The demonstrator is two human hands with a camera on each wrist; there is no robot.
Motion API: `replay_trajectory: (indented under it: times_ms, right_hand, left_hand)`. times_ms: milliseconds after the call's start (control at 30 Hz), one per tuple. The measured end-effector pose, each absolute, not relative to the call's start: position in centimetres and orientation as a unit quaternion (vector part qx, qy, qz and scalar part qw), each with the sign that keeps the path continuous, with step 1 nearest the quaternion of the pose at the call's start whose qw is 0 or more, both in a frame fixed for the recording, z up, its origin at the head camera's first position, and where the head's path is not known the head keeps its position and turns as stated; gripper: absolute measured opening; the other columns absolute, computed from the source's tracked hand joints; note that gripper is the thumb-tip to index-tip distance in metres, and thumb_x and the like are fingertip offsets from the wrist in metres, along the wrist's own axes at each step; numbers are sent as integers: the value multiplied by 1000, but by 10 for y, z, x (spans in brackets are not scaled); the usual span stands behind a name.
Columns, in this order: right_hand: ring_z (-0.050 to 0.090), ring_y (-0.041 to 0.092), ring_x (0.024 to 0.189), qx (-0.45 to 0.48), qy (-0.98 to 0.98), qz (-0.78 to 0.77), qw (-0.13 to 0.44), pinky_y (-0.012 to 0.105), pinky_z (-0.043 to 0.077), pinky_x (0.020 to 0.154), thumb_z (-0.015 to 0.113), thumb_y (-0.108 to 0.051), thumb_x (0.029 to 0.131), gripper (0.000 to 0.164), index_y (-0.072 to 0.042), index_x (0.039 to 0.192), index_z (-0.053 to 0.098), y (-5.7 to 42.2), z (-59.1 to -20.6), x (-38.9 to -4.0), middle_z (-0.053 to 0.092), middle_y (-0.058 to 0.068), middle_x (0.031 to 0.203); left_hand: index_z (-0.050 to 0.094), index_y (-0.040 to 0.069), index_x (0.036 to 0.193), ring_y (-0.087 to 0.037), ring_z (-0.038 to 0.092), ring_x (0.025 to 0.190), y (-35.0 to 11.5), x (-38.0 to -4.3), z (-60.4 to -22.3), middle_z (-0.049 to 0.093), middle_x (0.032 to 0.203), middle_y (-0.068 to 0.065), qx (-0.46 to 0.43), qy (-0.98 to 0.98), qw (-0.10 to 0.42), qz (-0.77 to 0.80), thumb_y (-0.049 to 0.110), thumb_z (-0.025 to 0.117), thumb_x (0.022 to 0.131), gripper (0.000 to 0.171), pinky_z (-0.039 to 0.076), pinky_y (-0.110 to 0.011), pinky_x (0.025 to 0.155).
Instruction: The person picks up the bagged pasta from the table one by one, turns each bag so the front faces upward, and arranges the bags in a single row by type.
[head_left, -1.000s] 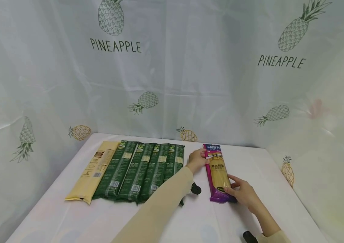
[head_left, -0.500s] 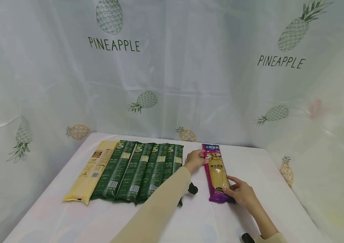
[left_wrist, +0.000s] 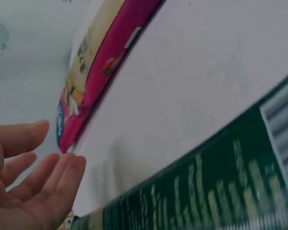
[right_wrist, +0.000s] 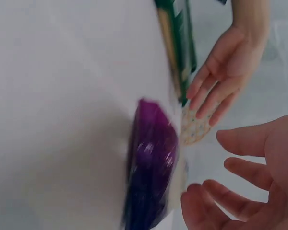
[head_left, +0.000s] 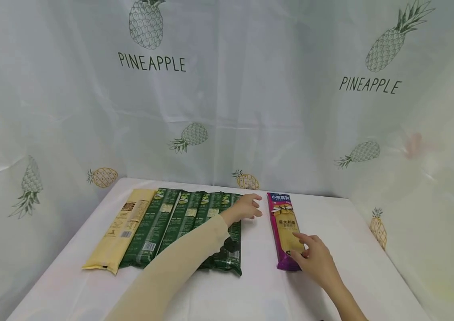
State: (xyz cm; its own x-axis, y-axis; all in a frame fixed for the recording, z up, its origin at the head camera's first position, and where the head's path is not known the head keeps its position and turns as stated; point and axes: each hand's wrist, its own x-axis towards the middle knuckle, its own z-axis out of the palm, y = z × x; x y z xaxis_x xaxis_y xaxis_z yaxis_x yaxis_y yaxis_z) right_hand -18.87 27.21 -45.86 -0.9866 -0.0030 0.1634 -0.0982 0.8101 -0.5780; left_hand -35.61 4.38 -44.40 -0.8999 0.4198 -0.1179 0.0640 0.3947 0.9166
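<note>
A purple and pink packet of pasta (head_left: 288, 229) with a clear yellow window lies on the table to the right. My left hand (head_left: 244, 208) hovers left of its top end, over the far end of the nearest green packet (head_left: 232, 232), with fingers loosely bent and holding nothing. In the left wrist view, a gap separates these fingers from the pink packet (left_wrist: 110, 62). My right hand (head_left: 318, 261) is over the lower right edge of the pasta packet, thumb and fingers spread apart. The right wrist view has this hand (right_wrist: 249, 187) beside the packet's purple end (right_wrist: 153, 148), with nothing in its grip.
Several green packets (head_left: 150, 232) lie side by side to the left, partly behind my left sleeve (head_left: 178, 258). A yellow packet (head_left: 122, 229) ends the row. A pineapple-print curtain (head_left: 271, 111) hangs behind the white table (head_left: 251, 294).
Both hands have let go of the pasta packet. The left hand has drawn back left over the green packet; the right has lifted slightly away. The packet lies in nearly the same spot.
</note>
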Motion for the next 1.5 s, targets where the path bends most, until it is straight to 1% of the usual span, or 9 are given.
replay_trajectory:
  times_ms: [133,300,400,533,700,933,1167,1433,1500]
  right_hand:
    - [68,15,82,40,-927,368,62,25,56,69,81,-11,94,61,-7,150,58,248,-454,-181,66,18,123]
    - [68,17,86,37,-896,442,24,28,61,67,83,-13,93,78,-6,160,43,218,-459,-177,61,23,129]
    - [67,19,86,25,-880,474,-4,32,61,63,83,-15,94,83,-2,162,37,200,-463,-179,56,25,130]
    - [63,20,82,17,-898,440,-16,37,58,69,81,-27,94,83,2,160,40,177,-468,-186,58,23,126]
    - [59,25,93,22,-920,392,-22,48,55,83,79,-41,93,87,4,158,42,153,-476,-197,58,20,118]
    - [62,33,103,40,-912,408,-28,59,55,89,78,-41,94,90,9,158,39,132,-480,-204,56,25,119]
    - [57,25,95,65,-912,404,-32,52,53,84,83,-33,94,90,9,159,38,123,-483,-209,56,19,112]
    - [57,23,93,67,-919,388,-27,46,54,81,89,-25,89,85,8,155,46,131,-479,-210,61,13,104]
    - [57,23,92,72,-921,382,-25,46,54,81,89,-23,89,84,8,155,47,136,-478,-211,63,11,102]
  left_hand:
    - [56,12,153,-32,66,117,13,-362,-434,62,141,-20,155,829,135,521,8,73,101,55,56,-49,98]
    - [55,18,155,-30,64,123,-24,-367,-430,63,142,-14,167,839,102,509,20,72,103,54,54,-49,99]
    - [55,17,155,-31,65,123,-41,-368,-433,61,144,-16,165,832,90,522,19,71,103,54,55,-51,101]
    - [55,17,155,-33,64,122,-55,-368,-436,60,144,-17,153,830,80,530,14,71,103,54,56,-51,98]
    - [55,17,155,-35,61,125,-62,-366,-441,61,144,-17,157,843,70,510,13,72,102,55,56,-46,91]
    - [56,7,153,-38,62,125,-60,-365,-450,62,141,-20,160,855,66,489,12,72,101,55,56,-51,96]
    - [56,10,154,-35,61,128,-58,-373,-465,63,142,-15,142,891,63,427,17,74,101,56,55,-51,101]
    - [57,9,153,-36,61,126,-53,-372,-464,64,141,-15,129,900,62,412,15,75,100,56,55,-50,98]
    - [55,7,154,-35,62,121,-52,-370,-461,62,140,-16,131,904,60,402,14,74,100,57,56,-48,93]
